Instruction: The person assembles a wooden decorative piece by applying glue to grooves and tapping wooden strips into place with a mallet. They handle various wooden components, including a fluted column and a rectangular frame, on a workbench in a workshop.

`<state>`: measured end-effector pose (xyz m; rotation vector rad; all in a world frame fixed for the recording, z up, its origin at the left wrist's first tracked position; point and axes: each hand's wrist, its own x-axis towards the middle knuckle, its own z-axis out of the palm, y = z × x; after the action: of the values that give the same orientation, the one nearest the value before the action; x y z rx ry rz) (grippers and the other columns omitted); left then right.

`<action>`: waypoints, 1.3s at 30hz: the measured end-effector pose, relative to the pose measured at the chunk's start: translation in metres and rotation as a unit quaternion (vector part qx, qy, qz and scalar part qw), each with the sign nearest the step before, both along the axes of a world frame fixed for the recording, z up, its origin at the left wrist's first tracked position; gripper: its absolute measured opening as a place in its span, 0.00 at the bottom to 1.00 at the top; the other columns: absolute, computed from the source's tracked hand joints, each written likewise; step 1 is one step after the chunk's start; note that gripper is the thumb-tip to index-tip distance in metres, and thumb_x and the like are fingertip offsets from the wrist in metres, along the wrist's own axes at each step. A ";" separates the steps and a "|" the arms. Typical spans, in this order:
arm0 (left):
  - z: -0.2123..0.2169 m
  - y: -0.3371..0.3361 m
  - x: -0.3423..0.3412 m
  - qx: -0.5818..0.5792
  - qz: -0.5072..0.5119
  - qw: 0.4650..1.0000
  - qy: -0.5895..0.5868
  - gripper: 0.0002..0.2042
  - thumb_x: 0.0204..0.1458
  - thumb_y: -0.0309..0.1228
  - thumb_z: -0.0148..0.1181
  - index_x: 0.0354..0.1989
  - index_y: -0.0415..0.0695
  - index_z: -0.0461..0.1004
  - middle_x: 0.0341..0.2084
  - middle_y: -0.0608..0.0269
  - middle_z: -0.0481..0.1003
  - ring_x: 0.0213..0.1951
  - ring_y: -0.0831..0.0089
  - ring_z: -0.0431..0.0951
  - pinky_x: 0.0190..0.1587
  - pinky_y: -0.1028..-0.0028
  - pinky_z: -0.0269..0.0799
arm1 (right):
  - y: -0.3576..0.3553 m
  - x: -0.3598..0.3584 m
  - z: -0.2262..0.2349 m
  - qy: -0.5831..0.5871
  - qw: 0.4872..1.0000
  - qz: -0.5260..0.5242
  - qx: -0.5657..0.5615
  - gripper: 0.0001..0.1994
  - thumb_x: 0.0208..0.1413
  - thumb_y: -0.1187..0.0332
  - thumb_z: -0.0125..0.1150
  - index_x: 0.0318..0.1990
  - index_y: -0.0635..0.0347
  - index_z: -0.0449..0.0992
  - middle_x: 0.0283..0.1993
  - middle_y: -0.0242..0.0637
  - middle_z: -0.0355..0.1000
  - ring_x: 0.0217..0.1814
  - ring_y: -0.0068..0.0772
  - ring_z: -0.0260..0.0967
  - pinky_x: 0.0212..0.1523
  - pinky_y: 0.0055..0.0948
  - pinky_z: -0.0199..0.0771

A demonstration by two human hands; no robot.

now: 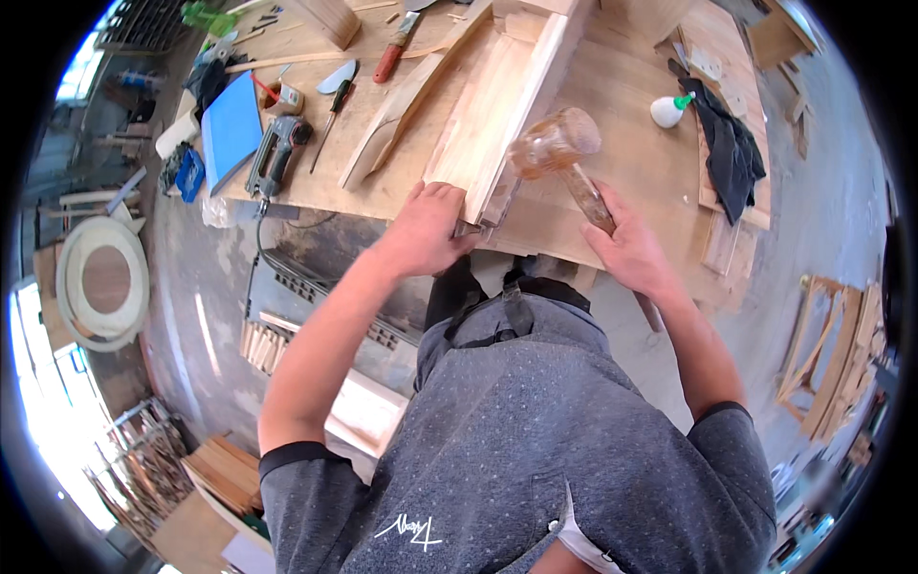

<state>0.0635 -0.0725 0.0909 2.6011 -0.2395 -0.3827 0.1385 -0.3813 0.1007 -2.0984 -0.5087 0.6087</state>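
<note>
My right hand (631,241) is wrapped round the handle of a wooden mallet (557,143). The mallet's round head is held above the right edge of a long, pale wooden workpiece (497,105), which lies on the workbench with raised sides like a channel. At its near end, my left hand (426,230) grips the corner, with the fingers over the top and the thumb by the end edge. What lies under the left palm is hidden. Left of the workpiece is a curved wooden piece (382,143).
On the bench's left lie a nail gun (279,158) with a hose, a screwdriver (332,124), a red-handled tool (390,59) and a blue folder-like sheet (231,132). At right are a white glue bottle (667,112) with a green cap and a black cloth (729,153).
</note>
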 end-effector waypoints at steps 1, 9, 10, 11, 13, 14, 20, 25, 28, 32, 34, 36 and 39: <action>0.009 0.011 0.005 -0.012 -0.036 0.998 0.053 0.26 0.47 0.28 0.65 0.55 0.31 0.66 0.56 0.40 0.70 0.62 0.46 0.68 0.69 0.46 0.57 | -0.004 -0.005 -0.001 0.025 1.000 -0.018 0.002 0.31 0.63 0.66 0.58 0.73 0.57 0.60 0.56 0.57 0.74 0.59 0.52 0.73 0.62 0.40 0.69; 0.029 0.020 0.118 0.154 -0.447 0.845 -0.250 0.31 0.48 0.16 0.56 0.65 0.45 0.66 0.67 0.61 0.66 0.73 0.66 0.59 0.79 0.49 0.39 | -0.009 -0.085 -0.027 0.261 0.941 -0.213 0.038 0.28 0.65 0.67 0.58 0.72 0.56 0.61 0.32 0.26 0.65 0.25 0.18 0.60 0.26 0.24 0.64; 0.026 0.014 0.128 0.152 -0.501 0.823 -0.220 0.28 0.49 0.17 0.56 0.62 0.44 0.69 0.65 0.64 0.69 0.73 0.67 0.59 0.80 0.50 0.38 | 0.001 -0.098 -0.025 0.300 0.922 -0.238 0.058 0.28 0.65 0.67 0.58 0.71 0.57 0.62 0.36 0.29 0.68 0.30 0.21 0.64 0.33 0.26 0.68; 0.021 0.007 0.139 0.145 -0.554 0.796 -0.194 0.25 0.49 0.17 0.56 0.59 0.44 0.71 0.62 0.67 0.72 0.73 0.68 0.59 0.80 0.50 0.38 | 0.012 -0.112 -0.022 0.334 0.901 -0.266 0.076 0.27 0.65 0.66 0.58 0.70 0.58 0.63 0.40 0.32 0.71 0.35 0.25 0.67 0.40 0.28 0.72; 0.006 -0.006 0.165 0.102 -0.647 0.723 -0.219 0.10 0.51 0.24 0.56 0.42 0.44 0.77 0.47 0.64 0.78 0.63 0.66 0.70 0.78 0.52 0.48 | 0.031 -0.148 -0.037 0.373 0.856 -0.325 0.147 0.28 0.67 0.63 0.58 0.72 0.55 0.61 0.31 0.23 0.63 0.25 0.15 0.58 0.25 0.21 0.63; -0.002 -0.010 0.173 0.082 -0.676 0.703 -0.205 0.07 0.51 0.25 0.56 0.38 0.44 0.77 0.43 0.63 0.78 0.59 0.66 0.73 0.77 0.54 0.51 | 0.040 -0.162 -0.041 0.381 0.839 -0.342 0.183 0.28 0.67 0.61 0.57 0.72 0.54 0.60 0.30 0.22 0.62 0.24 0.14 0.58 0.24 0.20 0.62; -0.017 -0.019 0.184 0.028 -0.712 0.676 -0.186 0.08 0.45 0.29 0.61 0.24 0.44 0.67 0.28 0.63 0.70 0.37 0.65 0.75 0.48 0.67 0.71 | 0.094 -0.199 -0.055 0.409 0.739 -0.439 0.308 0.28 0.70 0.61 0.54 0.73 0.55 0.57 0.28 0.25 0.62 0.19 0.15 0.57 0.20 0.19 0.62; -0.020 -0.016 0.185 0.042 -0.723 0.665 -0.182 0.08 0.42 0.28 0.62 0.25 0.44 0.67 0.27 0.62 0.70 0.36 0.64 0.76 0.44 0.67 0.72 | 0.100 -0.191 -0.057 0.403 0.772 -0.398 0.290 0.30 0.69 0.62 0.54 0.76 0.51 0.54 0.28 0.25 0.63 0.20 0.15 0.57 0.21 0.18 0.62; -0.020 -0.016 0.186 0.046 -0.729 0.664 -0.163 0.09 0.41 0.28 0.62 0.26 0.43 0.68 0.29 0.60 0.72 0.38 0.64 0.77 0.44 0.66 0.73 | 0.085 -0.188 -0.057 0.394 0.762 -0.411 0.308 0.30 0.71 0.63 0.51 0.77 0.52 0.52 0.28 0.27 0.63 0.19 0.14 0.57 0.20 0.18 0.62; -0.018 -0.017 0.186 0.056 -0.730 0.661 -0.167 0.09 0.40 0.27 0.63 0.27 0.41 0.69 0.32 0.58 0.75 0.40 0.63 0.79 0.44 0.66 0.73 | 0.091 -0.181 -0.063 0.333 0.683 -0.520 0.390 0.23 0.73 0.62 0.49 0.71 0.56 0.58 0.26 0.25 0.62 0.19 0.14 0.57 0.19 0.17 0.61; -0.019 -0.018 0.187 0.047 -0.728 0.665 -0.162 0.09 0.40 0.26 0.64 0.28 0.40 0.69 0.33 0.57 0.75 0.41 0.63 0.79 0.43 0.66 0.74 | 0.102 -0.177 -0.070 0.326 0.646 -0.549 0.418 0.17 0.71 0.61 0.53 0.61 0.58 0.64 0.25 0.24 0.63 0.18 0.13 0.56 0.19 0.17 0.59; -0.020 -0.018 0.187 0.037 -0.725 0.669 -0.158 0.09 0.40 0.25 0.64 0.28 0.40 0.69 0.33 0.57 0.76 0.41 0.62 0.80 0.42 0.66 0.74 | 0.115 -0.182 -0.078 0.350 0.669 -0.510 0.413 0.17 0.70 0.61 0.55 0.59 0.58 0.65 0.27 0.24 0.63 0.21 0.12 0.57 0.22 0.18 0.61; -0.021 -0.018 0.187 0.033 -0.723 0.673 -0.153 0.09 0.40 0.24 0.64 0.29 0.39 0.70 0.33 0.56 0.76 0.40 0.62 0.80 0.41 0.66 0.74 | 0.141 -0.195 -0.103 0.298 0.753 -0.476 0.344 0.16 0.68 0.62 0.58 0.55 0.62 0.67 0.32 0.26 0.66 0.31 0.11 0.58 0.31 0.19 0.64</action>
<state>0.2501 -0.0902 0.0700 1.8857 -2.4265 -0.4062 -0.0570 -0.2403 -0.0027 -1.0960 0.6287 0.3395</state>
